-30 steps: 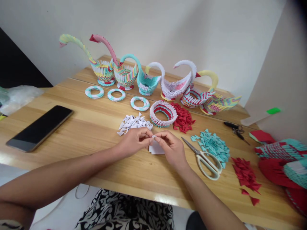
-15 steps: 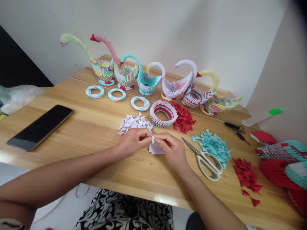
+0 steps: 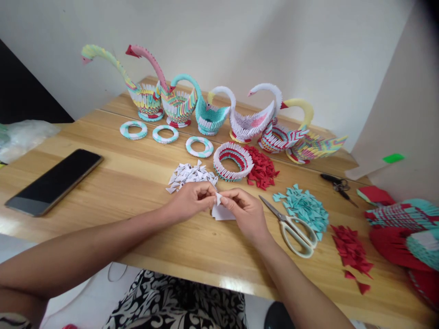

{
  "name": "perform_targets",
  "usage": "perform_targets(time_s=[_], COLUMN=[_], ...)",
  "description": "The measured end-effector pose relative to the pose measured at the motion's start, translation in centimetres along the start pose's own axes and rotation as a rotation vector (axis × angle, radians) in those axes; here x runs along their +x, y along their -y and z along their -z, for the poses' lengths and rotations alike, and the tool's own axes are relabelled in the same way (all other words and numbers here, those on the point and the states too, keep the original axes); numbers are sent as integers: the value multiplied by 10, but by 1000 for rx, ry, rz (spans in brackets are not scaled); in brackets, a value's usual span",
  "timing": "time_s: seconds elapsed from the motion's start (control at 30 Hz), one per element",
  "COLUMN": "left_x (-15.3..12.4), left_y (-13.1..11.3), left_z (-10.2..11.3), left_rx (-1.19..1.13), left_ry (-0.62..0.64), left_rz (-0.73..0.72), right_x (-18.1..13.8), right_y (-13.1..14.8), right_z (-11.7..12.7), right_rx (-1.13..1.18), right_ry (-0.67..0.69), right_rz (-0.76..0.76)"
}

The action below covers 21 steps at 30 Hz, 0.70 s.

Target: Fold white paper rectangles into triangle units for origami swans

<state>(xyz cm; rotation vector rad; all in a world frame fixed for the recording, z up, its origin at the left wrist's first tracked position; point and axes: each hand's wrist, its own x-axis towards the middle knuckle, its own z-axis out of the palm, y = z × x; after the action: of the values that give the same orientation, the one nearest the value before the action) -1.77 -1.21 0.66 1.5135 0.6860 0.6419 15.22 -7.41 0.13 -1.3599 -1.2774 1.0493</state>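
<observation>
Both hands meet over the wooden table [image 3: 144,183], mid-front. The left hand [image 3: 190,201] and right hand [image 3: 245,211] are curled, thumbs and forefingers pinching a folded white piece [image 3: 218,198] between them. Its long axis stands nearly upright; the tip's direction is too small to tell. White paper slips [image 3: 224,213] lie just under it. Beyond them sit the white triangle pile [image 3: 190,174], then the ringed base [image 3: 233,161].

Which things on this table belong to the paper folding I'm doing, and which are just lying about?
In hand: left hand, right hand, both pinching the small white paper piece; white paper slips under them; pile of folded white pieces.
Lying about: phone; white-handled scissors; small black scissors; paper swans; three rings.
</observation>
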Motion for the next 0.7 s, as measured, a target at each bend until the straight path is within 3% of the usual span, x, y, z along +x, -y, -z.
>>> perform_targets(time_s=[0.17, 0.43, 0.7], left_x=[2, -3, -2], left_y=[1, 2, -1], left_z=[1, -1, 0], left_rx=[-98, 19, -89], left_ry=[75, 28, 93], left_rz=[139, 52, 85], right_x=[2, 2, 4], right_y=[0, -2, 2], right_z=[-1, 0, 2], right_rx=[-9, -69, -71], right_ry=[-35, -28, -69], right_rz=[9, 17, 2])
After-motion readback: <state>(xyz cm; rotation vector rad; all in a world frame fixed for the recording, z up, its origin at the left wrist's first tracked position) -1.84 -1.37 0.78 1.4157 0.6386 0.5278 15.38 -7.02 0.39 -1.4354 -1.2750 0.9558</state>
